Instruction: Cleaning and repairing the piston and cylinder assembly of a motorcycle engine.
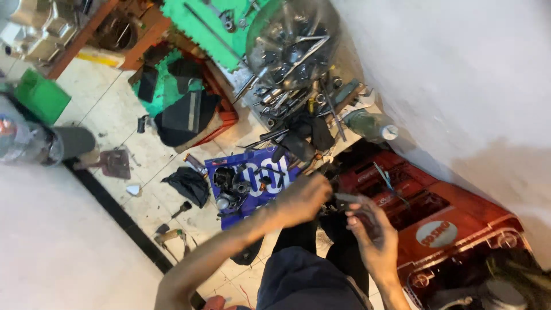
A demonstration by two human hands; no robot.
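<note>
My left hand [304, 198] reaches in from the lower left, fingers curled over a small dark part [332, 202] that sits between both hands. My right hand [370, 229] comes up from below and grips a dark grey metal piece [347, 199] at its fingertips. The two hands meet above my dark trousers [304, 275], next to a red plastic crate [436, 224]. Motion blur hides what exactly each piece is. Just left of my left hand lies a blue board [252, 178] carrying several dark engine parts.
A round metal tray [293, 46] piled with wrenches and sockets stands above, with loose tools spilling below it. Nearby are a plastic bottle [370, 125], a green mat [201, 23], a black rag [186, 183] and a small hammer [181, 209] on the tiled floor. A white wall [459, 86] fills the right.
</note>
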